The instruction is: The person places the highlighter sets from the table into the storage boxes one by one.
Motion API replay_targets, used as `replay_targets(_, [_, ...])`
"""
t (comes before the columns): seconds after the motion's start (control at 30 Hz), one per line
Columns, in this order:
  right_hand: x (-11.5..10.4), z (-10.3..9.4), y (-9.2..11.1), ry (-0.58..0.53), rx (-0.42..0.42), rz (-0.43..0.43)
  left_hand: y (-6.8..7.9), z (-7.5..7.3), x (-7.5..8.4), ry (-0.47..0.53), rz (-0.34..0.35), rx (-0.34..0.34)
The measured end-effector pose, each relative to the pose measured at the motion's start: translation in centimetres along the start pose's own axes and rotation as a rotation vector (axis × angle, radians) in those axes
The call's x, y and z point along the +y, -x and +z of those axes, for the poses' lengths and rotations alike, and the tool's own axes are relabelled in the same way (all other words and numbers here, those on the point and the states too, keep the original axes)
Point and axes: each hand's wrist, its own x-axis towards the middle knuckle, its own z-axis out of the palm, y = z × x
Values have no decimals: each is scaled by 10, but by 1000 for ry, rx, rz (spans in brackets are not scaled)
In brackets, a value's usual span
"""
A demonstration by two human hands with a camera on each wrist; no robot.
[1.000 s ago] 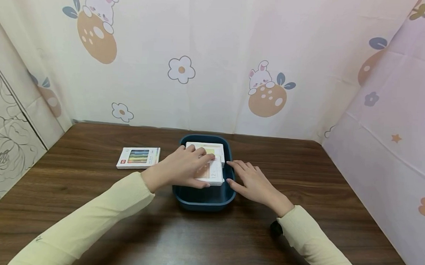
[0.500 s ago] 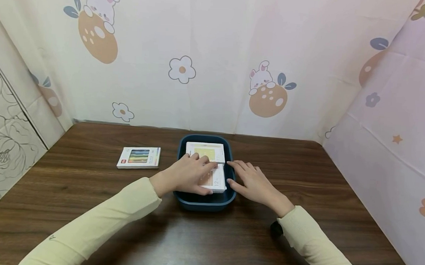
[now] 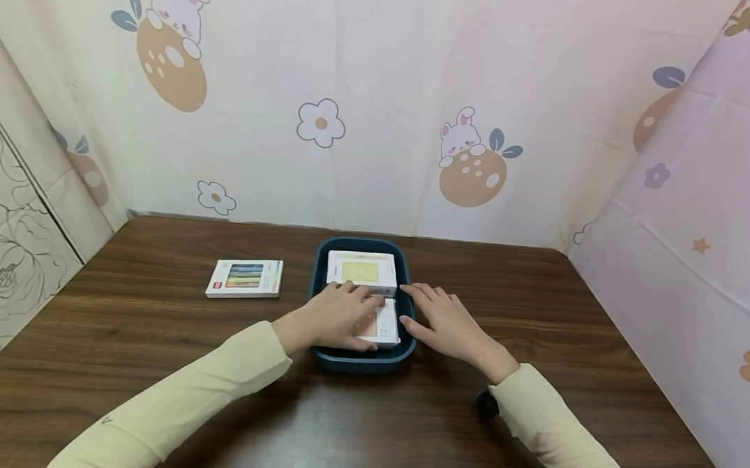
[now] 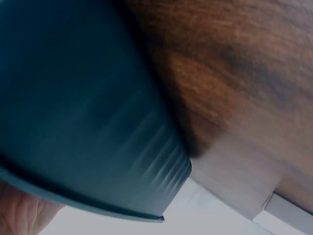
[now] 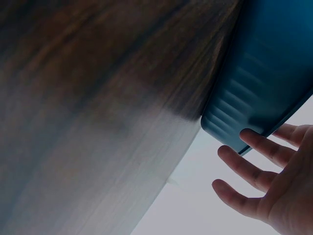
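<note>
A dark blue plastic bin (image 3: 359,365) stands on the table with two white boxes lying flat in it. The far one, a white box with a yellow panel (image 3: 362,270), lies at the back. In front of it, the white box with an orange panel (image 3: 386,324) is partly covered by my left hand (image 3: 336,317), which grips it from above, thumb at the near edge and fingers toward the far edge. My right hand (image 3: 446,324) has its fingers spread at the bin's right rim. In the right wrist view its fingertips overlap the bin's ribbed outer wall (image 5: 244,93).
Left of the bin lies a white box of coloured sticks (image 3: 244,278), seen through its window. A small black object (image 3: 487,405) sits by the right cuff. Behind the wooden table (image 3: 366,429) hangs a patterned curtain (image 3: 384,171).
My left hand has drawn the orange-panel box toward the near end of the bin and lower, uncovering the yellow-panel box behind it. My right hand has stayed at the rim.
</note>
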Motion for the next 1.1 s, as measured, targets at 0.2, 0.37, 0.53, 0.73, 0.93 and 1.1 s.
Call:
replay_targets(0.2, [1,1,-1,-6,-11,12,-2,6,-1,22,-13,-33])
replay_targets(0.37, [1,1,-1,-11,-22,21,-3,10,-1,9,-14,-48])
replay_targets(0.53, [2,1,-1,-4,-10,14,-5,11,-1,1,-16,-54])
replay_targets(0.73, [2,2,0,4,4,3,-7,11,-1,3,-17,-55])
replay_targets(0.93, [1,1,0,-4,1,4,-7,10,-1,29,-24,-69])
replay_targets(1.1, [2,2,-1,-3,-7,10,-8,10,-2,64,-36,-81])
